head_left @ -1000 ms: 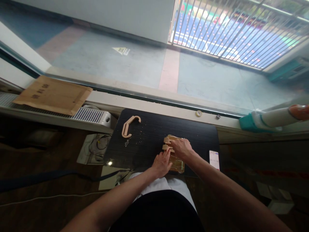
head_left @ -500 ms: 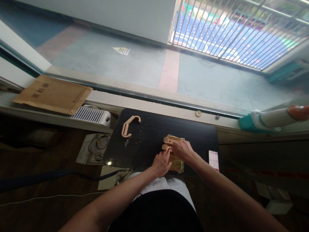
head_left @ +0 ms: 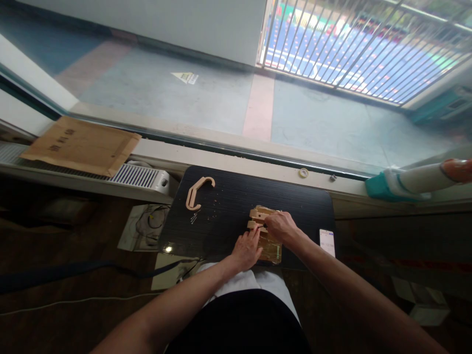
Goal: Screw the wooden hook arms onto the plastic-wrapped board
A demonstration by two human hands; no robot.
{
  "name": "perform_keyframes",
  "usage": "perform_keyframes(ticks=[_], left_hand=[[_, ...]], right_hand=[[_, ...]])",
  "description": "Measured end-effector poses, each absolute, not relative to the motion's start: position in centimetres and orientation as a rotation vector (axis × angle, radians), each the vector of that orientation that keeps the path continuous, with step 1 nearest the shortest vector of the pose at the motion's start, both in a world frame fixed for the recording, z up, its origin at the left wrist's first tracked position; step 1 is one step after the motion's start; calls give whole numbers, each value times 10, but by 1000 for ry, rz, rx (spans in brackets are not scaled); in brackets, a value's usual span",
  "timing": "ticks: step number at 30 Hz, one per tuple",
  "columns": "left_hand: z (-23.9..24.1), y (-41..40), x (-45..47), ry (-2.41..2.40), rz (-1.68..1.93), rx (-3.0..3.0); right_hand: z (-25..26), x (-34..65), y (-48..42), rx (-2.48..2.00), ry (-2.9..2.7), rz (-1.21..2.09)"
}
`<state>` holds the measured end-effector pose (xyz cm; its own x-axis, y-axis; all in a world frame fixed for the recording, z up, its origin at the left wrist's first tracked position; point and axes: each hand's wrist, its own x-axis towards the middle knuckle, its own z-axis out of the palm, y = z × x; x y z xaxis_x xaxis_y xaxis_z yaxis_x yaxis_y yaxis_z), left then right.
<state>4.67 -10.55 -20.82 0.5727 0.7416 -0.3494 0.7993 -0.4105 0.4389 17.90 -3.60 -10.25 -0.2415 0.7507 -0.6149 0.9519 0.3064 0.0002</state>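
Observation:
On a dark table (head_left: 228,196) lies a flat block wrapped in shiny brown tape (head_left: 271,251). A pale wooden piece with two prongs (head_left: 255,214) rests on top of it, a small hole in its upper prong. My left hand (head_left: 248,248) presses its fingertips on the lower prong and holds it against the block. My right hand (head_left: 282,227) is closed round a small dark-tipped tool (head_left: 263,225), whose tip meets the wood beside my left fingers. The tool's handle is hidden in my fist, so its kind is unclear.
A hook-shaped wooden piece (head_left: 191,194) lies at the table's left, with several screws or nails (head_left: 194,217) and crumbs beside it. A phone (head_left: 326,242) sits at the right edge. Behind are the sill with a tape roll (head_left: 303,173), a radiator (head_left: 147,178) and a brown envelope (head_left: 83,144).
My right hand has shifted and turned slightly to the right, and the dark tool tip now shows between it and my left fingers. My left hand stays in place.

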Motion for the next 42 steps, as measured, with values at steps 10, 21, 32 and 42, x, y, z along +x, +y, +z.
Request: perform_keyframes(ticks=[10,21,32,42], left_hand=[[-209,-104,46,1209,-120,2229],[-212,-105,42,1190,-100,2243],[-209,-102,43,1182,-161,2234],[-208,-102,45,1204,-167,2260]], right_hand=[[-90,168,-39,1509,2098,-489],[-93,167,-42,1500,2099,-462],[-99,173,-42,1511,2086,-461],[-96,168,-38,1690,1931,-538]])
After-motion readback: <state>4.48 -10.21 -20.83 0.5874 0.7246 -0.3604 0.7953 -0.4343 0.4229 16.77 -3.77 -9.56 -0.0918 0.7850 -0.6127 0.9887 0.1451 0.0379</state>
